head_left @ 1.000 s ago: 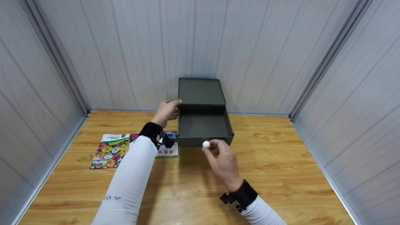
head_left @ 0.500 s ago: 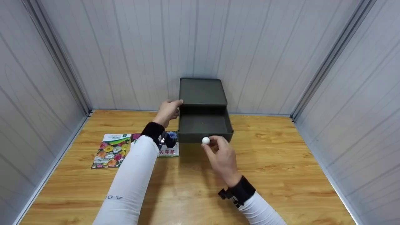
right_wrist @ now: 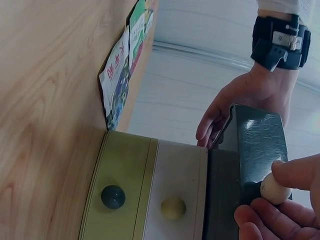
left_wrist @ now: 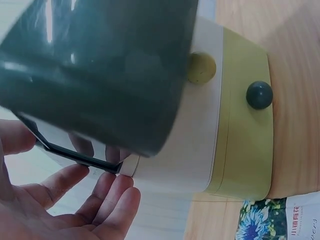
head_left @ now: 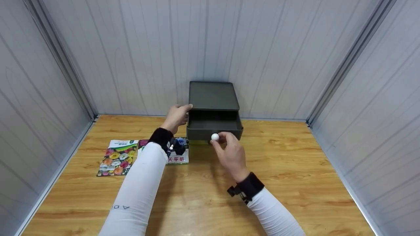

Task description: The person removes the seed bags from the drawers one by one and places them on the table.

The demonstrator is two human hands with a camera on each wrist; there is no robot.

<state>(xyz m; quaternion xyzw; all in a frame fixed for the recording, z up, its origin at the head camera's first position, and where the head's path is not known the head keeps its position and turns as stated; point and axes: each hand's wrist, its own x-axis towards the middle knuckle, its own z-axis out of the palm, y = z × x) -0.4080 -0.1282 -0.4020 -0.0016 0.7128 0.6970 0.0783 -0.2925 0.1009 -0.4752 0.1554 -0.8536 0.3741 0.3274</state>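
Observation:
A small drawer unit (head_left: 214, 95) stands against the back wall, with a dark green top drawer (head_left: 215, 134) partly pulled out. Below, the left wrist view shows a white middle drawer (left_wrist: 172, 150) and a yellow-green bottom drawer (left_wrist: 245, 150), both flush. My right hand (head_left: 233, 157) pinches the top drawer's white round knob (head_left: 215, 137) between thumb and fingers. At the unit's upper left, my left hand (head_left: 177, 118) rests its thumb at the top edge and its fingers against the side. The visible part of the top drawer's floor is bare.
Flower-printed packets lie on the wooden table (head_left: 285, 170) left of the unit: one flower packet (head_left: 118, 158) apart, others partly under my left forearm, including a blue-flower packet (head_left: 180, 152). Pale panel walls (head_left: 144, 59) enclose the back and sides.
My right hand has moved away from me with the knob, sliding the top drawer further into the unit. The left hand has stayed at the unit's side.

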